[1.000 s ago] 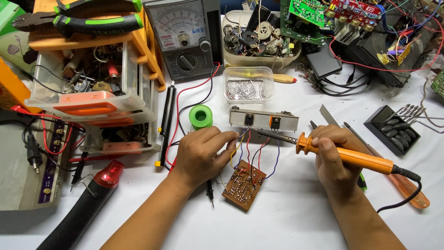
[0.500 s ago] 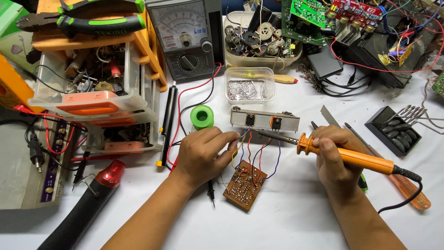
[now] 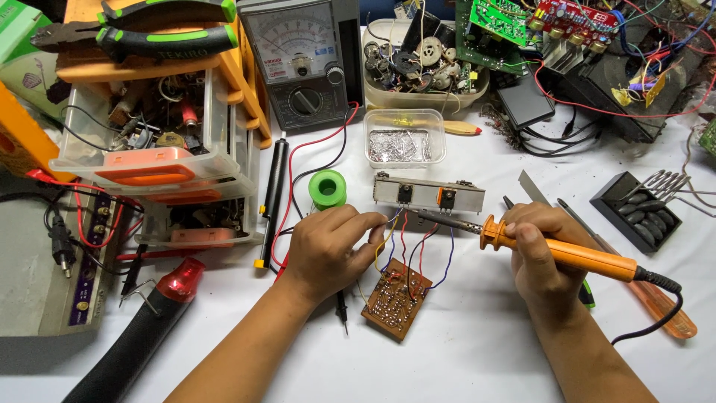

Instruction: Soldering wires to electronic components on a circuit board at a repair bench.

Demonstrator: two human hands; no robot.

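The soldering iron [image 3: 567, 254] in my right hand [image 3: 541, 257] has an orange handle and a black cord. The circuit board [image 3: 397, 300] by my left hand [image 3: 332, 246] is brown, with red, blue and yellow wires [image 3: 406, 242]. The solder spool [image 3: 327, 189] is green, the table [image 3: 462, 358] white.

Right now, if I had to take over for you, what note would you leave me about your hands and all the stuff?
Left hand: grip pinched on the thin wires above the brown circuit board.
Right hand: grip closed on the orange soldering iron, tip pointing at the wires just below the metal strip with two black parts.
Green solder spool stands behind the left hand; the meter sits at the back.
Done: wires run from board to strip.
Left: I cannot tell which joints are soldered; the tip looks close to the wires, contact unclear.
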